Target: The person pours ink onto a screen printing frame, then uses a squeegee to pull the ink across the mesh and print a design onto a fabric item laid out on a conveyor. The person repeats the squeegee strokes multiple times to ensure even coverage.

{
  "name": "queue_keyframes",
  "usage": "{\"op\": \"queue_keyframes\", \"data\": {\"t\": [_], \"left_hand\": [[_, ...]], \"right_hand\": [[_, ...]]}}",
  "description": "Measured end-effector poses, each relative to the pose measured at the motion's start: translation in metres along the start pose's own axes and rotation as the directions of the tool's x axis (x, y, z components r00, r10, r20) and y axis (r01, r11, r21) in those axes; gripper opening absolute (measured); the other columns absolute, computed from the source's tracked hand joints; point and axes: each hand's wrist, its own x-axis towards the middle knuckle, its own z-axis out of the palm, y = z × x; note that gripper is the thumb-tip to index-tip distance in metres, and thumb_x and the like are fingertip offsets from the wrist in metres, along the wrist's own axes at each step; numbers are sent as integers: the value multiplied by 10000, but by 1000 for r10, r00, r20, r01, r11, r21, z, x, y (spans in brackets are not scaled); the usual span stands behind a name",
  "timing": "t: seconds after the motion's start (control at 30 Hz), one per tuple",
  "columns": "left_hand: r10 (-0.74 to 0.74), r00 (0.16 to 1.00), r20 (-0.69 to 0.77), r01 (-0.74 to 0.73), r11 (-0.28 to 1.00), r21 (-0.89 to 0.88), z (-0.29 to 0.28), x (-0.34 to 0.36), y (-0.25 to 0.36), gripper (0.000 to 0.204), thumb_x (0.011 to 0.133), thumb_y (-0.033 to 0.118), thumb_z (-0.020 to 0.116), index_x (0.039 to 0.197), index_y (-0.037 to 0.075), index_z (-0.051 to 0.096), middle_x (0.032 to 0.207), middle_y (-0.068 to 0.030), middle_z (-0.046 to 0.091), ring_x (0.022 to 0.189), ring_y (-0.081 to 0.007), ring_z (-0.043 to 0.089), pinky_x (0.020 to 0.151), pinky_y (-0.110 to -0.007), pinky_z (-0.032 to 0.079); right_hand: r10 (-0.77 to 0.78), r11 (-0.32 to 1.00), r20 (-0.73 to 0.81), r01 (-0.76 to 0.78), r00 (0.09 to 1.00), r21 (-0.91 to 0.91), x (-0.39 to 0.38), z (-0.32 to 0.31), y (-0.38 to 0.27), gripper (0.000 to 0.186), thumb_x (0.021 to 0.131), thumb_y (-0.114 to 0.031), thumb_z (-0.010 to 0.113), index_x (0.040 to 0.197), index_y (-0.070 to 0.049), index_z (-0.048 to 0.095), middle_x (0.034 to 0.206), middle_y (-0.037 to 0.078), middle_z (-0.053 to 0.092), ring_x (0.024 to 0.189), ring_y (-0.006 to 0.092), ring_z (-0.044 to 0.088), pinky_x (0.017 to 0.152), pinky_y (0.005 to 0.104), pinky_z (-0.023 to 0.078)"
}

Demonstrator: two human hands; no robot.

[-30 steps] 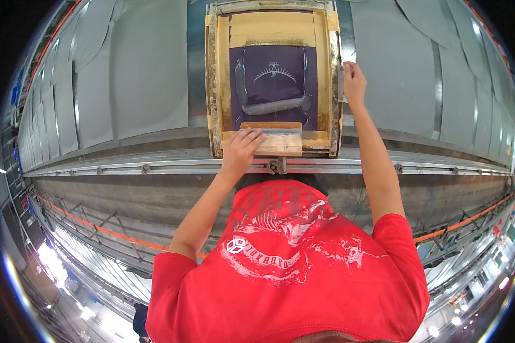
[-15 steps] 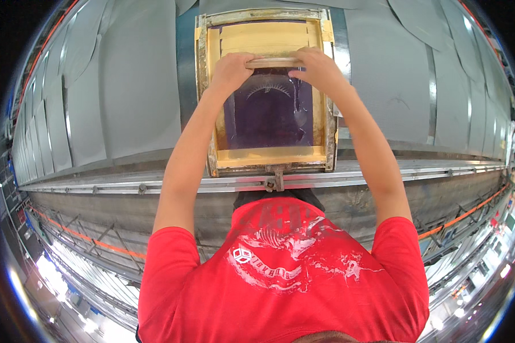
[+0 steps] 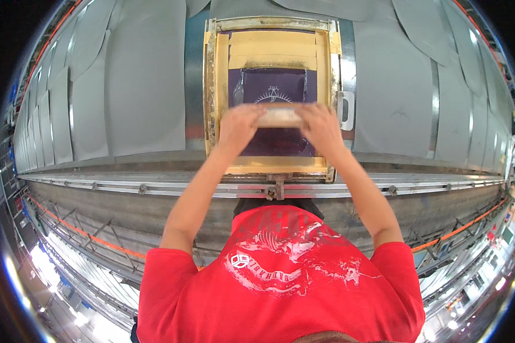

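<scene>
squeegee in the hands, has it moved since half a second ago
Yes: judged against the screen frame, the squeegee has moved down the picture, closer to the frame's bottom edge.

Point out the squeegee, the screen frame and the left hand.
Squeegee (image 3: 281, 118): head view, middle of its pale handle.
Screen frame (image 3: 274, 24): head view, middle of its far rail.
Left hand (image 3: 240, 122): head view, back of the hand.

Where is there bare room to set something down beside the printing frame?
Left: the wide grey sheet, between the screen frame and the neighbouring sheet. Right: the faintly marked grey sheet beyond the slotted handle. Crowded: inside the frame, where left hand and right hand grip the squeegee.
</scene>
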Motion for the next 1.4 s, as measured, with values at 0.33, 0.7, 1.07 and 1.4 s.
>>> {"op": "queue_keyframes", "data": {"t": [0.33,0.7,1.07,1.4], "left_hand": [[-51,998,25,50,998,38,-6,92,-18,239,777,117,712,1000,160,786,958,-84,727,943,-315,682,851,-436,545],[6,1000,-4,-6,1000,-27,3,-34,25,309,755,12,683,1047,110,702,1108,-35,702,1105,-255,626,929,-408,481],[24,999,-43,-28,997,-77,8,-69,39,481,699,35,747,1170,105,679,1235,-70,664,1205,-292,591,1031,-426,464],[-62,991,-121,68,997,39,-35,-86,32,578,683,49,794,1243,119,669,1250,-74,675,1198,-310,605,1032,-435,487]], "right_hand": [[85,996,-116,-84,990,15,54,11,44,283,789,-86,723,1071,-84,743,1093,88,729,1051,291,641,931,427,505],[281,871,-99,-211,954,443,-44,-2,37,436,869,-247,788,1249,-69,669,1212,124,676,1100,258,599,915,399,490],[659,739,-351,-484,665,468,4,-6,103,235,987,-275,643,1119,-89,700,700,83,583,648,162,507,649,341,447],[597,758,-368,-351,713,550,31,-14,25,225,1017,-277,623,1131,-93,688,689,44,544,616,139,469,614,329,428]]}}
